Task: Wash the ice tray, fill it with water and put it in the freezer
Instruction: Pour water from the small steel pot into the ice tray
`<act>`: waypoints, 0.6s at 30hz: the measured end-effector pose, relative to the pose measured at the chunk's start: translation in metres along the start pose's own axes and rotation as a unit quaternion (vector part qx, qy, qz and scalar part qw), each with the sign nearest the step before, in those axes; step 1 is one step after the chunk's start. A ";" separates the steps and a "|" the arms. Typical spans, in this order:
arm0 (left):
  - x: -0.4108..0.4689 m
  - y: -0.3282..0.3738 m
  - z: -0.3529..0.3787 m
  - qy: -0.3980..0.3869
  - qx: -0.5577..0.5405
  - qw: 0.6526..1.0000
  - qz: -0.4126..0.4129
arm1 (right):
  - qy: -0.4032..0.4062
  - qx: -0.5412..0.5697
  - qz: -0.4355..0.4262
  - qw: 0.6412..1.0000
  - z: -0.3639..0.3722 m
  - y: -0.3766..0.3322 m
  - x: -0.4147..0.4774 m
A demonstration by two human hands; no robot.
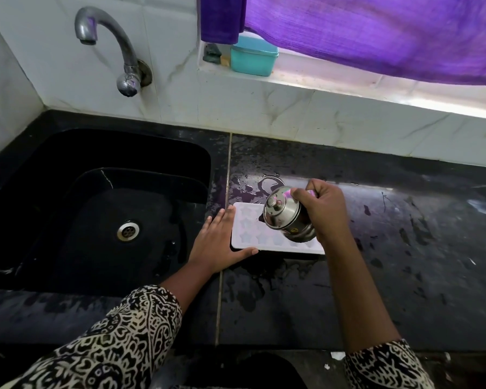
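A white ice tray (253,234) with star-shaped cells lies flat on the wet black counter, just right of the sink. My left hand (222,242) rests open against the tray's left end, thumb along its front edge. My right hand (323,209) grips a small lidded steel jug (285,217) and holds it tilted toward the left above the tray's middle. The jug and hand hide the tray's right cells. Whether water is flowing from the jug is not visible.
The black sink (40,279) with its drain (128,231) lies to the left, and a steel tap (107,37) hangs on the wall above it. A teal box (253,58) stands on the window ledge under a purple curtain (376,32). The counter (404,248) is splashed with water.
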State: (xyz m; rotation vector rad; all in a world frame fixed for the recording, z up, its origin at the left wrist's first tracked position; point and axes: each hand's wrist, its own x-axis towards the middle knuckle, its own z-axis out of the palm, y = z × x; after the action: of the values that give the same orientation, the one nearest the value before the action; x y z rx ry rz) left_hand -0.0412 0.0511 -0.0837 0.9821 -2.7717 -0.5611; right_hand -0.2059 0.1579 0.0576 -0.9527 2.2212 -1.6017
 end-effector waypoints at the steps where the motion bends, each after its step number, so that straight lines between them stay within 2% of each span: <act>1: 0.000 0.000 0.000 0.001 -0.001 1.000 0.000 | -0.001 -0.002 -0.002 1.000 0.000 0.000 0.000; 18: 0.000 0.000 0.001 0.011 -0.008 1.000 -0.001 | -0.009 -0.015 -0.005 1.000 0.002 0.003 0.004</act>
State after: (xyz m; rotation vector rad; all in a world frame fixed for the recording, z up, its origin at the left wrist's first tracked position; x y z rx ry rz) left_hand -0.0419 0.0513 -0.0847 0.9821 -2.7422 -0.5693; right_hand -0.2083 0.1543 0.0550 -0.9846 2.2374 -1.5613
